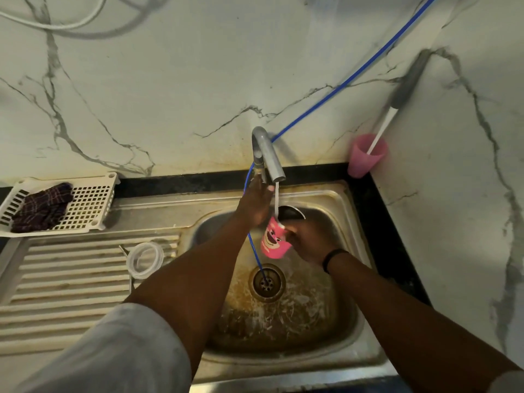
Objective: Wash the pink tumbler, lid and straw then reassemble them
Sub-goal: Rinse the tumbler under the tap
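Note:
The pink tumbler [272,243], printed with a bear face, hangs tilted over the sink basin [334,316]. My right hand [307,241] grips it by the rim side. A thin stream of water from the tap [268,154] falls onto the tumbler's mouth. My left hand [255,201] reaches up to the tap's base, fingers on one side of the tap handle [259,169] and thumb on the other. The clear lid [145,260] lies on the ribbed drainboard [71,293]. A thin straw-like rod [124,251] sticks out from under the lid.
A dark round vessel [292,213] sits in the basin behind the tumbler. A blue hose [256,256] runs from the wall down into the drain [267,282]. A pink cup [365,156] with a brush stands at the back right. A white basket [90,199] holds a dark cloth.

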